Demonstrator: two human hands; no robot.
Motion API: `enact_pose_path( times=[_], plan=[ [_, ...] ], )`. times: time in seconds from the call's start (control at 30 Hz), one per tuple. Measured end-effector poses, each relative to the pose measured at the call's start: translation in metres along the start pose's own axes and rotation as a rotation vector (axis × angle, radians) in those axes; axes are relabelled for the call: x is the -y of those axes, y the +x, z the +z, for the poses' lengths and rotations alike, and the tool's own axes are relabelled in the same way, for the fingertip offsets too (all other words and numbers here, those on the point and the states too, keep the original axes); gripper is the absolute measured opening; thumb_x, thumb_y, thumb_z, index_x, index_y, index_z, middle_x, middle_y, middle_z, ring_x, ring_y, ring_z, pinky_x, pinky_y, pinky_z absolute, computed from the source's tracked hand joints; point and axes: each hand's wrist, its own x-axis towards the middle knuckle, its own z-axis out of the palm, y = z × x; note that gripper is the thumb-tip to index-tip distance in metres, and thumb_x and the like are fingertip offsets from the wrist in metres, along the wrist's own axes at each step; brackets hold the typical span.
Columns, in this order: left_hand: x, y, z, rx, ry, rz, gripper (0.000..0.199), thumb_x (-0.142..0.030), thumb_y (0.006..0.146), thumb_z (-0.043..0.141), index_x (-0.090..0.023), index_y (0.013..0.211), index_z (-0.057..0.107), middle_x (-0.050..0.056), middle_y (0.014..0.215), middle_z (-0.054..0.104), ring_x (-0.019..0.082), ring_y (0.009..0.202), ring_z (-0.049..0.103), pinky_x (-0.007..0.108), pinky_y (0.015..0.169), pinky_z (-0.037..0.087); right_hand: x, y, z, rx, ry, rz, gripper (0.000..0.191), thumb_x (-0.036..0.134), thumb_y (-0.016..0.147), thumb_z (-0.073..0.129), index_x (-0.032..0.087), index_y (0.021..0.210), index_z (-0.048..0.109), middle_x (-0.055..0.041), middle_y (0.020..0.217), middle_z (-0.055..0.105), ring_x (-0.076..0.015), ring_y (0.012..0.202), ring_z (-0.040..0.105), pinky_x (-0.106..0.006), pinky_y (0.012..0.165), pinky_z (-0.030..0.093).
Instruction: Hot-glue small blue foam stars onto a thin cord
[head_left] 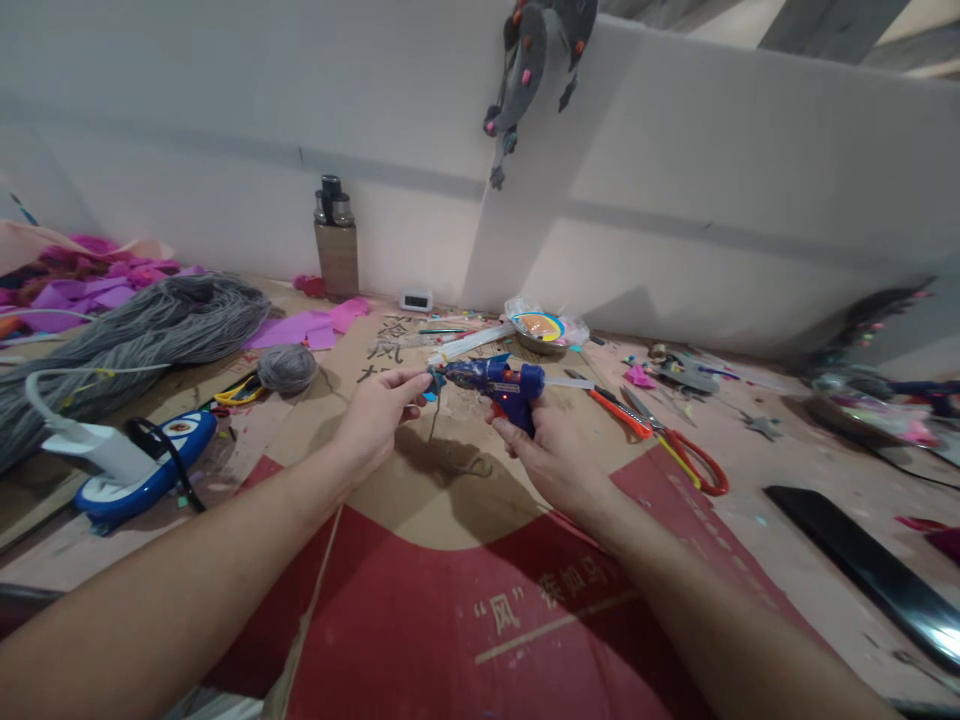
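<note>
My right hand [536, 440] is wrapped round the handle of a blue hot glue gun [499, 380], whose nozzle points left. A clear glue stick [568, 382] sticks out of its back end. Between thumb and fingers, my left hand [386, 405] pinches a small blue-green piece [434, 380] right at the nozzle tip; I cannot tell whether they touch. A thin grey yarn [435, 420] hangs down from that piece. Below both hands lies a cardboard sheet [420, 520], tan and red, with a curl of yarn [472, 467] on it.
Red-handled scissors [694, 455] and a red utility knife [619, 410] lie at right, near a black phone [862, 570]. Left are a blue power strip [150, 470], a grey yarn ball [287, 369] and a yarn skein [150, 330]. A bottle [337, 250] stands by the wall.
</note>
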Motion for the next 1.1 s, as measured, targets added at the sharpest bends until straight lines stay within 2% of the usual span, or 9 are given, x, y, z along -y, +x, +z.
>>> enact_pose_path(
  times=[0.57,0.73,0.93,1.1],
  plan=[
    [0.0001,-0.0003,-0.0008,0.019,0.004,0.011,0.021,-0.029,0.059,0.079,-0.015,0.071,0.070,0.002,0.063,0.062,0.007,0.053,0.048,0.020,0.049,0.036,0.0045,-0.0017,-0.0034,-0.010,-0.031,-0.023,0.039,0.030,0.088,0.048,0.019,0.126,0.046,-0.0104,0.109,0.063,-0.0240,0.095,0.060,-0.038,0.084,0.046],
    [-0.0009,-0.0002,-0.0011,0.018,-0.012,0.018,0.022,-0.029,0.058,0.080,-0.014,0.071,0.070,0.001,0.063,0.062,0.007,0.053,0.048,0.020,0.050,0.036,0.0040,-0.0012,-0.0041,-0.005,-0.050,-0.043,0.040,0.029,0.087,0.049,0.018,0.126,0.047,-0.0124,0.118,0.061,-0.0253,0.104,0.058,-0.041,0.090,0.044],
    [-0.0002,-0.0011,-0.0009,0.032,0.014,0.015,0.021,-0.029,0.059,0.079,-0.014,0.071,0.070,0.001,0.062,0.062,0.007,0.052,0.047,0.021,0.050,0.035,0.0063,-0.0007,-0.0049,-0.012,-0.073,-0.040,0.038,0.030,0.088,0.049,0.018,0.124,0.049,-0.0120,0.114,0.063,-0.0250,0.101,0.059,-0.041,0.090,0.045],
    [0.0005,0.0000,-0.0011,0.023,0.024,0.025,0.023,-0.031,0.059,0.079,-0.015,0.071,0.070,0.001,0.064,0.063,0.007,0.053,0.048,0.021,0.050,0.035,0.0067,-0.0005,-0.0054,-0.010,-0.076,-0.047,0.040,0.029,0.087,0.049,0.017,0.126,0.048,-0.0126,0.119,0.061,-0.0251,0.105,0.058,-0.039,0.091,0.045]
  ],
)
